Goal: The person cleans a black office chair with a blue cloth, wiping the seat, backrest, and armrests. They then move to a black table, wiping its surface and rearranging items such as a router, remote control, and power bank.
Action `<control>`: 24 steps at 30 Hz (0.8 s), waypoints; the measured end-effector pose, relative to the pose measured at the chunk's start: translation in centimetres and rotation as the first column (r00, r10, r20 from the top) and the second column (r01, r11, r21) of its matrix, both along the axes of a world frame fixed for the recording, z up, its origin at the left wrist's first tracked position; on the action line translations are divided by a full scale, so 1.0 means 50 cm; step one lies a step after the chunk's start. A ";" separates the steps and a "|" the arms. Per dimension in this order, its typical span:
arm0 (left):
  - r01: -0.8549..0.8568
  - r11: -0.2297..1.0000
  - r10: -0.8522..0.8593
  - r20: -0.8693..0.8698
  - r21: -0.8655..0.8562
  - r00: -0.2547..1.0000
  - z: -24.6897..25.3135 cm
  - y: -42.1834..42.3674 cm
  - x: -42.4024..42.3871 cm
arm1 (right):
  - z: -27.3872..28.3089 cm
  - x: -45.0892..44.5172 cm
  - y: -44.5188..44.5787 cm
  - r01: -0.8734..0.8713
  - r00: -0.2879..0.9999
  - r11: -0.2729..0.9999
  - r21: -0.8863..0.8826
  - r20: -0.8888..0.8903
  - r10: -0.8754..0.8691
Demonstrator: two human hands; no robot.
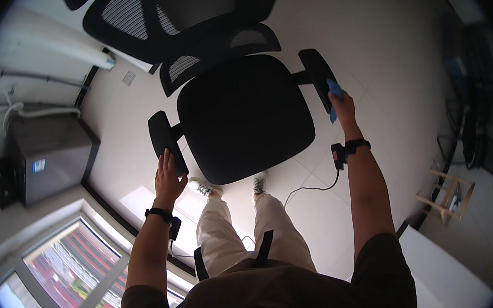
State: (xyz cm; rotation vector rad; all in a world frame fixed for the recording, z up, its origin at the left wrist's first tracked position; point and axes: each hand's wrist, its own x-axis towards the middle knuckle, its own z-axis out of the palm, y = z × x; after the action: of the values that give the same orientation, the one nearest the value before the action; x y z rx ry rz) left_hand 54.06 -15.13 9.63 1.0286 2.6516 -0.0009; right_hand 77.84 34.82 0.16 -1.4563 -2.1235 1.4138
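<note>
A black office chair with a mesh back faces me, its padded seat (244, 117) just in front of my legs. My left hand (169, 178) rests, fingers extended, on the front end of the left armrest (163, 134) and holds nothing. On the right, my right hand (344, 107) grips a blue cloth (334, 91) against the outer side of the right armrest (315, 71). Part of the cloth hangs below the fingers. Each wrist wears a black strap with a small cabled device.
At the left stand a dark grey cabinet-like box (57, 152) and a window (72, 269). A wooden frame (449, 194) and black chairs (478, 146) are along the right. A cable (309, 188) runs from my right wrist device towards my legs. A white surface (442, 268) lies lower right.
</note>
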 end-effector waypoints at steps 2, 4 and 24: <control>-0.035 0.999 0.034 -0.012 -0.022 0.999 0.010 0.027 0.009 | -0.023 -0.014 0.007 -0.205 0.979 0.906 0.371 0.078 0.189; -0.084 0.995 0.083 -0.029 -0.057 0.996 0.012 0.046 0.018 | -0.035 -0.036 0.013 -0.311 0.950 0.787 0.533 0.148 0.274; -0.303 0.935 0.292 -0.086 -0.181 0.952 0.071 0.141 0.068 | -0.058 -0.076 0.127 -0.372 0.909 0.857 0.356 0.326 0.259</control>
State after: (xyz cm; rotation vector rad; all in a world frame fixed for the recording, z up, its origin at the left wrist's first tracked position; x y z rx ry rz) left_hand 57.46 -8.08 13.20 0.5670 2.7667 -0.2215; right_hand 74.05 41.17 -2.72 -1.2209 -2.7272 0.7935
